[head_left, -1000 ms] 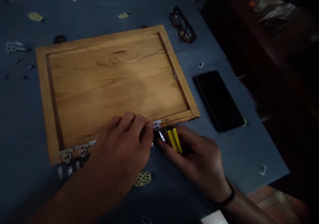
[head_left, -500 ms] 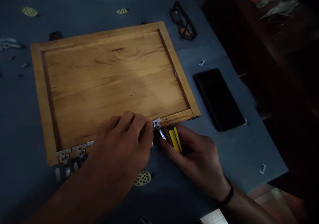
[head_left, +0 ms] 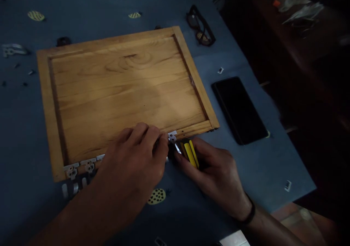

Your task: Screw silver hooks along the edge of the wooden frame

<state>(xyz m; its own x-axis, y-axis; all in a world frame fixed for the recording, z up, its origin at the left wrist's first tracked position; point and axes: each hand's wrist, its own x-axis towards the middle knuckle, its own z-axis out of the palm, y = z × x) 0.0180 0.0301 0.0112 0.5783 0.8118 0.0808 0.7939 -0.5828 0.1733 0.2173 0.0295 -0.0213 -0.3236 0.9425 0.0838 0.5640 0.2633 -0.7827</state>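
Observation:
A wooden panel with a raised frame (head_left: 123,89) lies on the table. Along its near edge sit several small metal brackets (head_left: 89,166), with curved metal tongues (head_left: 76,188) below them at the left. My left hand (head_left: 133,162) is closed over that edge, its curled fingers pressing at a metal bracket (head_left: 172,135) near the right; the fingertips are partly hidden. In my right hand (head_left: 216,176) is a screwdriver (head_left: 190,154) with a yellow and black handle. Its shiny shaft points up and left toward the bracket; the tip's exact contact is hard to see.
A black phone (head_left: 240,111) lies right of the panel, with dark-framed glasses (head_left: 201,26) farther back. At the left are a loose metal part (head_left: 15,50) and several small screws (head_left: 31,72). The blue tablecloth (head_left: 273,165) ends at the right edge.
The view has shifted slightly, so the panel and the things at the left appear a little lower and farther right. Both hands keep nearly the same position and grip.

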